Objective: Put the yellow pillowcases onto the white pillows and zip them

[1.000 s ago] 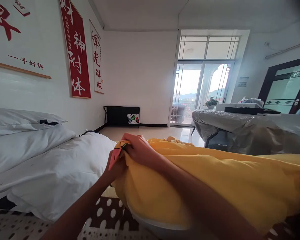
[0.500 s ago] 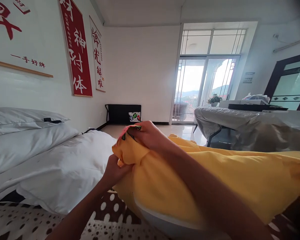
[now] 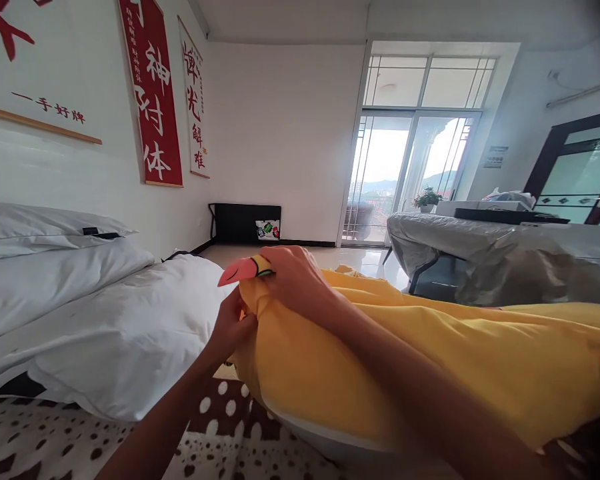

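Observation:
A yellow fabric cover (image 3: pixel 445 347) with a pink-and-black printed patch at its far left corner stretches across the front right. Part of something white (image 3: pixel 325 430) shows beneath its near edge. My right hand (image 3: pixel 297 275) is closed on the top of that corner, and the pink flap sticks out past its fingers to the left. Lower down, my left hand (image 3: pixel 234 327) pinches the cover's left edge, its fingertips partly hidden in the folds.
White pillows (image 3: pixel 105 327) are heaped at the left on a brown-and-white patterned cloth (image 3: pixel 215 440). A plastic-covered table (image 3: pixel 430 230) stands at the back right, near glass doors (image 3: pixel 405 173). A black panel (image 3: pixel 240 223) leans against the far wall.
My right hand has turned over the corner, and the pink flap now points left. My left hand has shifted slightly left along the edge. The view has tilted down a little.

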### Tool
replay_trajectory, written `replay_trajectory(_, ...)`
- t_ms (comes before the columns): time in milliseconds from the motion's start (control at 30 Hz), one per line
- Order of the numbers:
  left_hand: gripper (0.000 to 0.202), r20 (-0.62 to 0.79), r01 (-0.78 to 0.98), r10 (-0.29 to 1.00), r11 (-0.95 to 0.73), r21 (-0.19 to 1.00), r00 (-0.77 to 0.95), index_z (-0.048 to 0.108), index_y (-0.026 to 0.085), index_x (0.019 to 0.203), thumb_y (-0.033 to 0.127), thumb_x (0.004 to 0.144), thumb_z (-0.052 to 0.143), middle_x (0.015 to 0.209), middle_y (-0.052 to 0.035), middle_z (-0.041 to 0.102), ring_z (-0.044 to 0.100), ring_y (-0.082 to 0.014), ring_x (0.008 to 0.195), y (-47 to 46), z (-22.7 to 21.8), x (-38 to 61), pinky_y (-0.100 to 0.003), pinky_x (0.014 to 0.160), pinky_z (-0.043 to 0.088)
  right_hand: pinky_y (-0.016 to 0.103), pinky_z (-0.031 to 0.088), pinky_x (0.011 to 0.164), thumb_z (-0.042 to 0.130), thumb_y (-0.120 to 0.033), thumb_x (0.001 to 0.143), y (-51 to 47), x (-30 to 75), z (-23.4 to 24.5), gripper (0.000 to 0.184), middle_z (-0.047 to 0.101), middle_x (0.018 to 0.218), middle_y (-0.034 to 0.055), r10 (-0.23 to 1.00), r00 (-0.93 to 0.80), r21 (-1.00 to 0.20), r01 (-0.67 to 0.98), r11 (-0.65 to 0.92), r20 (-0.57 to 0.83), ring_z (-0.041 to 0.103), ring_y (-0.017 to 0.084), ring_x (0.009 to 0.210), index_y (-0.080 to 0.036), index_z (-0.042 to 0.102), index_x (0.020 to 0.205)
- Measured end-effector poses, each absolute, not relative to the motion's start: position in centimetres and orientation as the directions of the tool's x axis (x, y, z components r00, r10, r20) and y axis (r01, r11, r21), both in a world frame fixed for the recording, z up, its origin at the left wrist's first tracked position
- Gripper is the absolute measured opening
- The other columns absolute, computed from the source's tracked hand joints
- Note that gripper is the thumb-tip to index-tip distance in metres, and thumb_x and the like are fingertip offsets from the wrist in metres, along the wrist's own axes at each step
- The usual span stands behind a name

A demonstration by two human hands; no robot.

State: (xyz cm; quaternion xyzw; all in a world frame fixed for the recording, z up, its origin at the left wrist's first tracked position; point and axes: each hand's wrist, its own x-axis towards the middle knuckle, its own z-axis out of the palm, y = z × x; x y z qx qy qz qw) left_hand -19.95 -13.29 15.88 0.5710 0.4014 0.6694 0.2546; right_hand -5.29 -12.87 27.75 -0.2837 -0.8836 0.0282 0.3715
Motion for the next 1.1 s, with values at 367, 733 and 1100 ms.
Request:
replay_trajectory(367,0.023,0.522,0.051,0.831,-0.523,0.851,-0.191,0.061,0.016,0.077,0.022,0.058,0.073,0.073,-0.0006,0.062,0.058,-0.0165,0.066,-15.9,23.3,-21.1,-0.024,0.055,0.045,0.023,0.028,0.061,0.046,-0.016,0.073,-12.1,-6.6,28.9,0.008,0.048,0.065,-0.0038,0.412,-0.7,-0.243,0.333,0.911,0.584,0.037,0.01,0.065,-0.02,0.053,0.071)
replay_trajectory(733,0.017,0.59,-0.102,0.724,-0.658,0.746,-0.357,0.068,0.02,0.075,0.024,0.061,0.077,0.075,0.0019,0.063,0.057,-0.0123,0.073,-12.2,22.7,-23.5,-0.022,0.065,0.045,0.03,0.04,0.071,0.055,-0.039,0.076,-9.6,7.3,28.5,0.026,0.063,0.089,0.0049,0.703,-0.708,-0.101,0.705,0.701,-0.063,0.056,0.021,0.082,-0.019,0.062,0.092)
replay_trajectory(1100,0.016,0.84,0.678,0.505,-0.549,0.489,-0.198,0.058,0.02,0.069,0.032,0.069,0.067,0.056,0.0047,0.051,0.042,-0.0096,0.052,-12.6,23.3,-21.5,-0.023,0.054,0.035,0.029,0.023,0.059,0.042,-0.013,0.081,-8.9,12.0,23.0,0.022,0.065,0.073,0.0095,0.738,-0.504,0.445,0.842,0.304,0.448,0.053,0.018,0.065,-0.014,0.063,0.086)
